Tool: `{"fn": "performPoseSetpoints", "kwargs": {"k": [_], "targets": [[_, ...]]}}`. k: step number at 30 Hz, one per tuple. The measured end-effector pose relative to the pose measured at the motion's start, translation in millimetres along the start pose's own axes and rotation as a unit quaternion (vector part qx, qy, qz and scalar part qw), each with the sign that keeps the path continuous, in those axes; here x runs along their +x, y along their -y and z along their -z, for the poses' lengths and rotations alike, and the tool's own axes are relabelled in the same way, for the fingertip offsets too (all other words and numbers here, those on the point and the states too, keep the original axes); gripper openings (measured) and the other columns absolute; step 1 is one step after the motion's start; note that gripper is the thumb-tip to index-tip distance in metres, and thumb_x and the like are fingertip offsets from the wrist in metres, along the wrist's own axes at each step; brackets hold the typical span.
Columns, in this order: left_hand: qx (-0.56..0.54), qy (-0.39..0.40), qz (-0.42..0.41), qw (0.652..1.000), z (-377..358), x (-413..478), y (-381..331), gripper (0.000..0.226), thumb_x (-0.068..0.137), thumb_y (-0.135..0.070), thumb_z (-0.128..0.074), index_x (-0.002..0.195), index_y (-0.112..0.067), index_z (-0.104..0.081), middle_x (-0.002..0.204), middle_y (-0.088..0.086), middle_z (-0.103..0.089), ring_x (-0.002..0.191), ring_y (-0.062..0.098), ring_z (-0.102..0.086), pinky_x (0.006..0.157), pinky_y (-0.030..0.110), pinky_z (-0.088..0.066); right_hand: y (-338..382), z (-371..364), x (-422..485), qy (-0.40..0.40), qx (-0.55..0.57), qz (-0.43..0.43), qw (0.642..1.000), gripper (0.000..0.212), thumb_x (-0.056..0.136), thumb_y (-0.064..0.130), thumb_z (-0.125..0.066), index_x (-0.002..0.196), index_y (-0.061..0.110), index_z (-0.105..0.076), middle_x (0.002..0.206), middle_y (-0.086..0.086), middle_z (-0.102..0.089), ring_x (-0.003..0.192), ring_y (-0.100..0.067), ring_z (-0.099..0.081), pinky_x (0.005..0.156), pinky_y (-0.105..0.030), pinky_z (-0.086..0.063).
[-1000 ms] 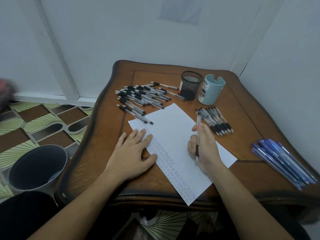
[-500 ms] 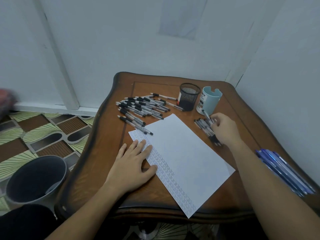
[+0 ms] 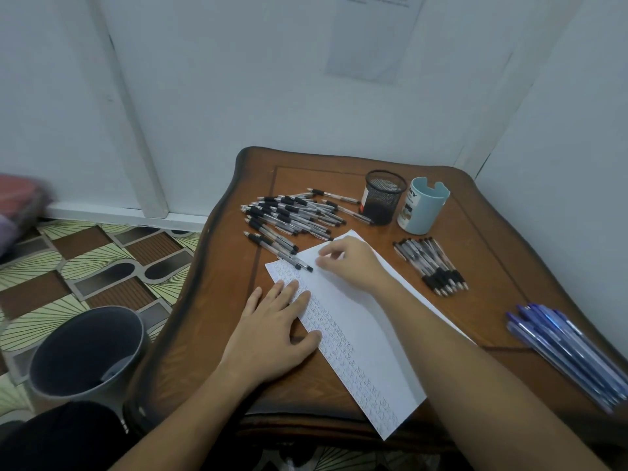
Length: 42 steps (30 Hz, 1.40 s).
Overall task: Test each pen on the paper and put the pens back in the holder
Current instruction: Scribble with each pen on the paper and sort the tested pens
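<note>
hands over the sheet: left hand (image 3: pixel 272 331) lies flat, fingers straight and spread, pressing the near-left edge of the paper (image 3: pixel 360 338) onto the table (image 3: pixel 221 300). right hand (image 3: pixel 353 263) reaches across the far corner, fingers loosely bent, gripping nothing, fingertips just beside the tip of 1 black-grip pen (image 3: pixel 295 263) lying partly on the paper. big pile of pens (image 3: pixel 292 215) sits beyond it, mesh holder (image 3: pixel 385 195) and pale blue cup (image 3: pixel 424 207) stand at the back, and a smaller bunch (image 3: pixel 431 263) lies to the right.
</note>
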<state>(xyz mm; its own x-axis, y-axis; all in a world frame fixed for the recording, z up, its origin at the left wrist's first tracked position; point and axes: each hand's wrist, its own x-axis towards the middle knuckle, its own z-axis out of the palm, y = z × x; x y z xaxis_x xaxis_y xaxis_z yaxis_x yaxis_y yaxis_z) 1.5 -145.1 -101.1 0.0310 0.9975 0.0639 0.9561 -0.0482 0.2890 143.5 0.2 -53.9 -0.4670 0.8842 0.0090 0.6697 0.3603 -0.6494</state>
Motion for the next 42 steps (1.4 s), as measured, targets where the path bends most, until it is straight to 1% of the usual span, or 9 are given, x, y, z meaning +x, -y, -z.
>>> {"fn": "performPoseSetpoints", "kwargs": {"k": [6,10,17,22,27,32,35,38,42], "targets": [[0.001,0.0,-0.001,1.0,0.6,0.1,0.7,0.082,0.078,-0.072,-0.012,0.151,-0.037,-0.021,0.161,-0.01,-0.009,0.148,0.01,0.0,0.117,0.036,0.009,4.9,-23.5,8.1,-0.023,-0.035,-0.018,0.999,0.008,0.087,0.022,-0.07,0.081,0.027,-0.067,0.117,-0.002,-0.057,0.109,-0.016,-0.053,0.093,-0.034,-0.047],[0.004,0.008,0.0,1.0,1.3,0.2,1.2,0.083,0.076,-0.073,-0.009,0.151,-0.038,-0.019,0.161,-0.01,-0.007,0.148,0.009,0.001,0.118,0.037,0.008,-6.6,-1.2,-3.5,-0.075,0.153,-0.078,0.982,0.008,0.088,0.015,-0.07,0.082,0.019,-0.07,0.106,0.006,-0.064,0.107,-0.014,-0.054,0.091,-0.036,-0.045],[-0.005,0.005,-0.002,1.0,2.2,-0.7,-0.4,0.086,0.075,-0.074,-0.008,0.151,-0.037,-0.021,0.161,-0.009,-0.009,0.148,0.01,0.0,0.117,0.037,0.009,-15.2,37.8,-35.9,-0.131,0.608,-0.113,0.775,0.013,0.105,0.021,-0.044,0.104,0.024,-0.056,0.087,-0.003,-0.071,0.077,-0.021,-0.07,0.079,-0.042,-0.055],[0.014,0.012,0.001,1.0,1.8,0.9,-0.6,0.087,0.074,-0.075,-0.003,0.151,-0.039,-0.017,0.161,-0.011,-0.006,0.148,0.008,0.002,0.117,0.037,0.01,-9.8,36.2,-55.7,-0.107,0.515,-0.123,0.842,0.012,0.102,0.034,-0.047,0.112,0.029,-0.051,0.065,0.001,-0.047,0.046,-0.009,-0.029,0.041,-0.02,-0.025],[0.01,0.012,0.002,1.0,3.1,0.0,-1.5,0.087,0.073,-0.075,-0.004,0.151,-0.038,-0.018,0.161,-0.011,-0.007,0.148,0.009,0.001,0.118,0.038,0.008,-10.0,34.7,-71.9,-0.124,0.534,-0.084,0.832,0.023,0.08,0.026,-0.071,0.087,0.017,-0.052,0.053,0.0,-0.04,0.04,-0.011,-0.026,0.039,-0.02,-0.024],[0.003,0.007,0.005,1.0,3.8,-0.5,-2.8,0.087,0.072,-0.073,-0.006,0.151,-0.037,-0.021,0.161,-0.01,-0.009,0.148,0.01,0.0,0.118,0.037,0.007,-20.4,38.9,-86.6,-0.095,0.608,-0.103,0.781,0.05,0.104,0.041,-0.036,0.08,0.007,-0.065,0.062,-0.009,-0.054,0.06,-0.018,-0.053,0.065,-0.033,-0.047],[0.004,0.005,0.004,1.0,2.9,-0.7,-2.8,0.088,0.073,-0.074,-0.007,0.15,-0.036,-0.022,0.161,-0.009,-0.01,0.148,0.01,-0.001,0.118,0.037,0.007,-31.4,36.2,-100.8,-0.059,0.553,-0.126,0.821,0.072,0.088,0.064,-0.027,0.091,0.009,-0.074,0.062,-0.01,-0.052,0.059,-0.017,-0.049,0.061,-0.031,-0.04],[0.01,0.008,0.005,1.0,2.7,0.0,-2.4,0.088,0.072,-0.074,-0.005,0.151,-0.037,-0.02,0.161,-0.01,-0.009,0.148,0.009,0.0,0.118,0.038,0.007,-38.1,26.8,-111.9,-0.034,0.501,-0.119,0.857,0.059,0.083,0.056,-0.046,0.104,0.006,-0.071,0.083,-0.018,-0.071,0.07,-0.024,-0.065,0.058,-0.028,-0.046],[0.015,0.011,0.005,1.0,2.0,0.3,-2.6,0.087,0.073,-0.075,-0.005,0.151,-0.038,-0.019,0.161,-0.01,-0.007,0.148,0.009,0.001,0.118,0.038,0.007,-41.1,11.3,-111.5,-0.044,0.453,-0.091,0.886,0.026,0.075,0.045,-0.069,0.072,0.02,-0.064,0.062,-0.008,-0.056,0.056,-0.023,-0.043,0.045,-0.022,-0.036]]}}
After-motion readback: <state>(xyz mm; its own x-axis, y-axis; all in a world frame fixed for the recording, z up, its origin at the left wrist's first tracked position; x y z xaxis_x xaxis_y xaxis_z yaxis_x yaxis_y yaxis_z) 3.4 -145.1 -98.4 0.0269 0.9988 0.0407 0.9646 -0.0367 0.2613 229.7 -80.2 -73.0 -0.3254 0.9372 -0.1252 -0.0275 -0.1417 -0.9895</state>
